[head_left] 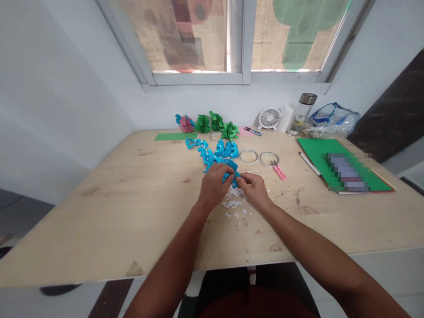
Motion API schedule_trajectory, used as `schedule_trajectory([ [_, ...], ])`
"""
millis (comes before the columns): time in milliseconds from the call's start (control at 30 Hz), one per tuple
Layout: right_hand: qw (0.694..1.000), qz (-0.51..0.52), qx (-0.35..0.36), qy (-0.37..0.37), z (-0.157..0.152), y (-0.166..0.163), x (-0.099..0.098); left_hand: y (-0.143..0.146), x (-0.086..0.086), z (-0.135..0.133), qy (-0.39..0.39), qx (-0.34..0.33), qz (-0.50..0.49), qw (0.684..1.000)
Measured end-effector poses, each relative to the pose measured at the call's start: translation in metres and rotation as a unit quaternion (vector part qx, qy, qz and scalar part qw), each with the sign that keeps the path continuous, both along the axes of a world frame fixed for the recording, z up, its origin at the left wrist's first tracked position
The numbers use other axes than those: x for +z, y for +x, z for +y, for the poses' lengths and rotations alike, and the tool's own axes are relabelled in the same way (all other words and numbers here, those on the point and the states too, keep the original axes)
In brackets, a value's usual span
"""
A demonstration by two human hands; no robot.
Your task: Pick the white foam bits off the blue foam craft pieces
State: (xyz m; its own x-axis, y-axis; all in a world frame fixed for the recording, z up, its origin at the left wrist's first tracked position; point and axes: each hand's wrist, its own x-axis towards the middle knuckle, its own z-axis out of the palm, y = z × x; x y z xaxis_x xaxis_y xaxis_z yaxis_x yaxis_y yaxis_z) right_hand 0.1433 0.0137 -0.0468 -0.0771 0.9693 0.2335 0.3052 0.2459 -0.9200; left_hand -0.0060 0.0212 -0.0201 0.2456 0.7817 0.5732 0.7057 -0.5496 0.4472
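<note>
Between my two hands is a blue paper piece [235, 180], pinched by the fingers of both. My left hand [215, 183] grips it from the left, fingers curled over the top. From the right, my right hand [253, 185] holds its lower edge between thumb and fingers. Just beyond lie several blue paper cut-outs [208, 157] with white patches, some stacked in curved bundles [227, 149]. Small white paper scraps [232, 204] are scattered on the wooden table [132, 212] below my hands. My fingers partly hide the held piece.
Two tape rolls [248, 156] and pink snips [278, 170] lie right of the blue pieces. Green paper flowers [202, 123], a pink one [186, 124], a fan [269, 118] and a bottle [302, 115] line the wall. Green sheets [318, 152] and a pen [309, 164] are at right.
</note>
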Motion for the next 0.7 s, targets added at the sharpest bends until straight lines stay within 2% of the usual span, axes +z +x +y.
schedule_trajectory([
  [367,1.0,0.02,-0.005,-0.007,0.0014,0.0002,-0.0007,0.0017,-0.0026,0.0013,-0.016,-0.022,0.018,0.999],
  [533,0.998,0.052,-0.005,-0.02,0.0033,0.0008,-0.002,0.0011,-0.0028,0.0021,-0.03,-0.015,-0.021,0.999],
  [700,0.999,0.039,-0.006,-0.016,0.0017,0.0001,-0.0001,0.0024,-0.0017,0.0014,-0.03,-0.019,-0.022,0.999],
])
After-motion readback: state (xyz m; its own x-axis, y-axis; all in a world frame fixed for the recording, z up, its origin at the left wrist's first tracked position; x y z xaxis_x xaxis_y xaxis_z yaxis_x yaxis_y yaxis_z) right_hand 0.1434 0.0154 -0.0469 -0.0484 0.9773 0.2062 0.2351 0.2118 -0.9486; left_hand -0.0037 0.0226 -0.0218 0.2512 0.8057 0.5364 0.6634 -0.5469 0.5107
